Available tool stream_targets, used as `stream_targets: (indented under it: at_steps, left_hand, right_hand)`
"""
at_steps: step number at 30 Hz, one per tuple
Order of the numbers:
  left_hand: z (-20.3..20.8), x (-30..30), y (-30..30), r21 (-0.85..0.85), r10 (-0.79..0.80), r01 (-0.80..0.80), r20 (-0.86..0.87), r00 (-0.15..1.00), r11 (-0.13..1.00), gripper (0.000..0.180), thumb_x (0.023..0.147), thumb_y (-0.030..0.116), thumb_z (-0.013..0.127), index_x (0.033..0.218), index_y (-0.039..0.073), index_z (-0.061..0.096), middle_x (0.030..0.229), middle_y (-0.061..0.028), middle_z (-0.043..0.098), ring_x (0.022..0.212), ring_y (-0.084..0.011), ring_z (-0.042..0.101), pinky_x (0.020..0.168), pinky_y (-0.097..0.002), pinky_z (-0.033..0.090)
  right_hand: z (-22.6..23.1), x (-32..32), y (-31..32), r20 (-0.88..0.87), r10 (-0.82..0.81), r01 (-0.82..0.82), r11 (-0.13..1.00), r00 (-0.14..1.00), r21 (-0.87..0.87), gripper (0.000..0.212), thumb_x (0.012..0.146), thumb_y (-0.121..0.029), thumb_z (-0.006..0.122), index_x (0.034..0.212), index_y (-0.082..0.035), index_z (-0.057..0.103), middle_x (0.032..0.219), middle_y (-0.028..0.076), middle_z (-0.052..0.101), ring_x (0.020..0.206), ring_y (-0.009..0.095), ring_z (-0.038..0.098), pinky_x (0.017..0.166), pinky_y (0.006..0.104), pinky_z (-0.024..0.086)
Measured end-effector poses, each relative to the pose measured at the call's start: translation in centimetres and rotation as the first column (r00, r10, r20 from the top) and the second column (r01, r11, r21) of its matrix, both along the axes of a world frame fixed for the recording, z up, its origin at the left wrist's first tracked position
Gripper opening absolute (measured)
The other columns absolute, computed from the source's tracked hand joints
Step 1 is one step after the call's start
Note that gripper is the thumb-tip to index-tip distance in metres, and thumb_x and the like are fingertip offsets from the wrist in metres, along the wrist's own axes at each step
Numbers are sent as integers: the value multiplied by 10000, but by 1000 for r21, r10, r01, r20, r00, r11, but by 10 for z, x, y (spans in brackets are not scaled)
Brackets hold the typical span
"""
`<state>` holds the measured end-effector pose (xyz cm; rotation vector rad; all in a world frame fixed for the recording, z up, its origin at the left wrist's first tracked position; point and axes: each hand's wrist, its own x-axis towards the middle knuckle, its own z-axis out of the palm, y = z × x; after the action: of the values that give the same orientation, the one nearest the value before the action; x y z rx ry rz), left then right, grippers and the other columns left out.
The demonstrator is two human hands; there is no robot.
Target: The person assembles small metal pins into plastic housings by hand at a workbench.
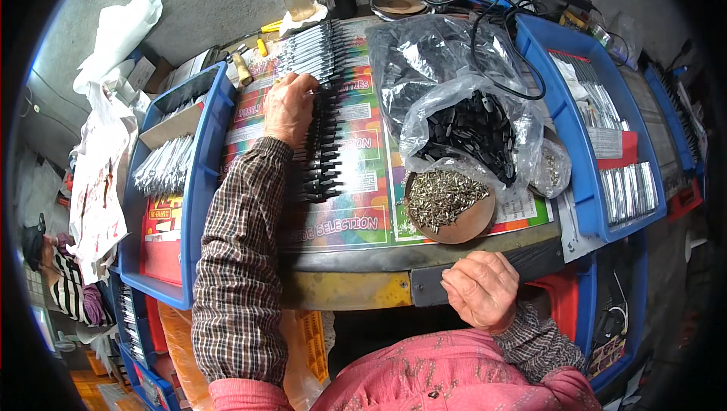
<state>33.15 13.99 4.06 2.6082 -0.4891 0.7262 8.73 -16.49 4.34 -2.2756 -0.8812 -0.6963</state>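
Observation:
A long row of slim black-and-silver pieces (pixel 322 150) lies side by side on the printed table cover, running away from me. At its left edge, my left hand (pixel 289 110) is closed, its fingertips bent down at the row; whatever they hold is hidden. My right hand (pixel 482 290) is curled with thumb and fingers together, over the table's front edge; its contents do not show. Beyond it stands a round brown dish (pixel 473 221) heaped with small brassy metal parts (pixel 443 197). An opened clear plastic bag (pixel 418 127) holds loose flat black pieces (pixel 473 134) behind the dish.
Blue bins (pixel 216 161) of slim silver pieces flank the table at left, with another blue bin (pixel 587 184) at right. Black cables (pixel 477 32) trail over the bags at the back. A glass jar (pixel 299 3) and a yellow-handled tool (pixel 271 27) sit at the far edge.

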Motion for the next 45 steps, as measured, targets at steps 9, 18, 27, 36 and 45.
stream_targets:
  at_steps: [9, 18, 27, 36, 45]
  left_hand:
    - [-6, 1, 0, 5, 13, -14, 27, 1000, 1000, 216, 776, 20, 636, 965, 122, 658, 935, -120, 605, 934, -341, 584, 808, -428, 473]
    - [-2, -7, 2, -21, 55, -53, 81, 995, 998, 213, 752, -13, 669, 942, 83, 664, 929, -121, 646, 916, -325, 625, 793, -397, 495]
    - [21, -103, -5, -2, -167, 168, 99, 981, 986, 101, 740, 42, 622, 833, 83, 628, 859, -106, 617, 818, -322, 613, 696, -426, 508]
    - [58, -213, 59, 152, 119, -142, 153, 981, 978, 113, 734, 13, 637, 821, 80, 617, 780, -83, 610, 708, -294, 619, 614, -395, 499]
    - [38, -213, 187, 378, 560, -487, -108, 821, 787, 48, 751, 115, 647, 793, 93, 638, 776, -126, 659, 765, -325, 654, 648, -419, 516]
  right_hand:
    - [2, 2, 1, 34, -12, 13, 1000, 999, -18, 188, 688, -55, 717, 857, -27, 638, 800, 64, 597, 735, 234, 597, 589, 340, 462]
    - [1, 2, 3, 56, -17, 19, 999, 998, -33, 182, 703, -58, 709, 869, -31, 640, 813, 78, 604, 752, 251, 605, 629, 365, 493]
    - [-4, -1, -1, 42, -21, 25, 997, 999, -78, 228, 705, -43, 725, 918, -34, 644, 851, 97, 610, 783, 294, 602, 696, 413, 502]
    - [-4, -1, 2, 48, -13, 16, 998, 999, -62, 189, 736, -19, 698, 913, -18, 633, 843, 117, 599, 773, 314, 591, 711, 418, 490]
    - [-4, 2, 9, 81, -19, 25, 997, 997, -66, 167, 728, 3, 682, 882, -8, 617, 820, 127, 589, 762, 322, 582, 707, 416, 480]
